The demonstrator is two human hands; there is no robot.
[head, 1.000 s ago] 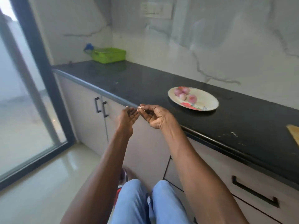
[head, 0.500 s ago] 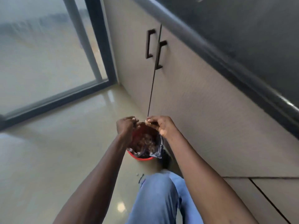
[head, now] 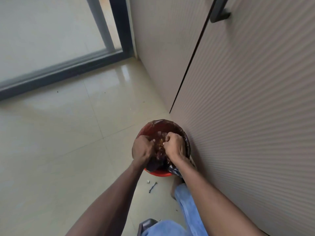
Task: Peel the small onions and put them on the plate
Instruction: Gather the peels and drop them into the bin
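Red bin (head: 158, 173) against cabinet (head: 247, 99); both hands' grip (fingers curled) unclear.

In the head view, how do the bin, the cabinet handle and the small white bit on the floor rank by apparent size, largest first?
1. bin
2. cabinet handle, partly cut off by the frame and farther away, so its real size is unsure
3. small white bit

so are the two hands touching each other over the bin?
Apart. The head view shows the bin's dark contents between the left hand and right hand.
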